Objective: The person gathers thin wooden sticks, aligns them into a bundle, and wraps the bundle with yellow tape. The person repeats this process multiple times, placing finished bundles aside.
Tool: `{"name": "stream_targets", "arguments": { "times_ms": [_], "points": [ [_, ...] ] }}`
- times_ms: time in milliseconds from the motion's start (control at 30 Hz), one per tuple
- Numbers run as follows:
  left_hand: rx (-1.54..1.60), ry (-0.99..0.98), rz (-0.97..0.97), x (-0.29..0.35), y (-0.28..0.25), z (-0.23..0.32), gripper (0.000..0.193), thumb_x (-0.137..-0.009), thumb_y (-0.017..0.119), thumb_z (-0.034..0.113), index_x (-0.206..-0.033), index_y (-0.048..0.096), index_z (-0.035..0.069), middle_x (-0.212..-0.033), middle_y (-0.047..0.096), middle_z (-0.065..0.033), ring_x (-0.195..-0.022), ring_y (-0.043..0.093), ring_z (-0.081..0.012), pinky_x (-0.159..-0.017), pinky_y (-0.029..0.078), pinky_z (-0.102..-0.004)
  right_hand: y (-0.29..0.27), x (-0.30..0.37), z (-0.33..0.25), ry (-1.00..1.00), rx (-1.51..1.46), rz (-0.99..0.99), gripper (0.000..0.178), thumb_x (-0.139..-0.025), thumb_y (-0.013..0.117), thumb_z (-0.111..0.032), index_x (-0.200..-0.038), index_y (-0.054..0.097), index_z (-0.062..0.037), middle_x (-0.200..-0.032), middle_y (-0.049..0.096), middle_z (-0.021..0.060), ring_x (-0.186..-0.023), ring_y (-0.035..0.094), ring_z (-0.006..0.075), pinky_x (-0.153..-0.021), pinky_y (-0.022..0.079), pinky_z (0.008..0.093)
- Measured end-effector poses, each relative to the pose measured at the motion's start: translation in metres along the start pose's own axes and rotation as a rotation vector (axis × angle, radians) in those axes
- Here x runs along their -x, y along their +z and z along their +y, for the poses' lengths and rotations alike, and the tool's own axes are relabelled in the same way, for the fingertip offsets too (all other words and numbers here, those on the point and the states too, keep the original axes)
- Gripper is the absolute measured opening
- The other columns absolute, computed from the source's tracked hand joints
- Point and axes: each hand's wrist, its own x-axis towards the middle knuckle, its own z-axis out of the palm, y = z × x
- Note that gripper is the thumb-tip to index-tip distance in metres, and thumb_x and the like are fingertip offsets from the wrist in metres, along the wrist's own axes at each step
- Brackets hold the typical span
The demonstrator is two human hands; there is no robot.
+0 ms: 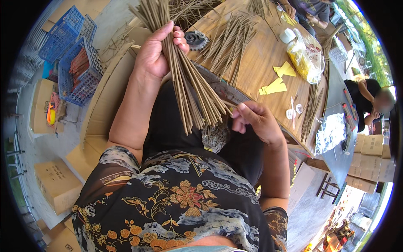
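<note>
My left hand (154,56) is wrapped round a thick bundle of thin brown sticks (191,92) near its upper part. The bundle slants over my lap, its lower ends fanned out toward the right. At those ends, the thumb and fingers of my right hand (261,122) pinch the tip of one stick that juts out sideways. Part of that grip is hidden behind the fingers. On the wooden table (262,46) ahead lie more loose brown sticks (231,44), beside a dark round toothed object (196,40).
Yellow paper pieces (275,86), a filled clear plastic bag (304,63) and a white container (287,36) are on the table. Blue crates (79,71) and a cardboard box (58,185) stand left. A co-worker's hands (311,19) are at the far side; another person sits right.
</note>
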Motion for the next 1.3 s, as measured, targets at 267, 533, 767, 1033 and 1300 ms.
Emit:
{"name": "stream_targets", "arguments": {
  "times_ms": [267,533,767,1033,1300],
  "points": [
    [-0.117,0.253,0.278,0.000,-0.018,-0.009,0.018,-0.081,0.062,0.015,-0.081,0.050,0.002,-0.070,0.049,-0.0052,-0.061,0.047,-0.0138,-0.059,0.043,-0.0276,-0.032,-0.080,-0.078,-0.146,0.849,0.408,0.032,-0.085,0.055,-0.032,-0.084,0.060,0.0001,-0.058,0.053,0.0018,-0.054,0.049,0.0092,-0.053,0.041,0.0221],
    [-0.105,0.425,0.479,0.002,-0.032,-0.024,0.015,-0.082,0.062,0.015,-0.077,0.052,0.005,-0.066,0.052,-0.0044,-0.058,0.050,-0.0153,-0.058,0.046,-0.0303,0.061,-0.108,-0.082,-0.350,0.891,0.163,0.024,-0.072,0.068,-0.026,-0.075,0.060,-0.0036,-0.078,0.060,0.0106,-0.074,0.061,0.0258,-0.066,0.047,0.0335],
    [-0.175,0.515,0.467,0.006,-0.029,-0.032,0.014,-0.080,0.064,0.015,-0.079,0.053,0.006,-0.066,0.053,-0.0042,-0.059,0.051,-0.0141,-0.057,0.046,-0.0304,0.075,-0.099,-0.059,-0.379,1.086,0.134,0.022,-0.073,0.063,-0.025,-0.071,0.058,-0.0033,-0.077,0.060,0.0122,-0.072,0.059,0.0303,-0.066,0.047,0.0385],
    [-0.155,0.524,0.477,0.008,-0.034,-0.031,0.013,-0.081,0.064,0.016,-0.080,0.054,0.008,-0.065,0.053,-0.0031,-0.058,0.051,-0.0143,-0.055,0.046,-0.0304,0.083,-0.095,-0.060,-0.416,1.166,0.177,0.021,-0.076,0.058,-0.023,-0.069,0.057,-0.0033,-0.073,0.060,0.0143,-0.071,0.059,0.0316,-0.065,0.047,0.0401],
    [-0.144,0.476,0.436,0.009,-0.033,-0.033,0.014,-0.081,0.064,0.017,-0.079,0.053,0.008,-0.065,0.053,-0.0028,-0.058,0.051,-0.0141,-0.055,0.045,-0.0301,0.077,-0.098,-0.058,-0.403,1.139,0.124,0.017,-0.075,0.056,-0.018,-0.068,0.057,-0.0034,-0.064,0.058,0.0154,-0.064,0.059,0.0321,-0.061,0.047,0.0409]
  ]
}}
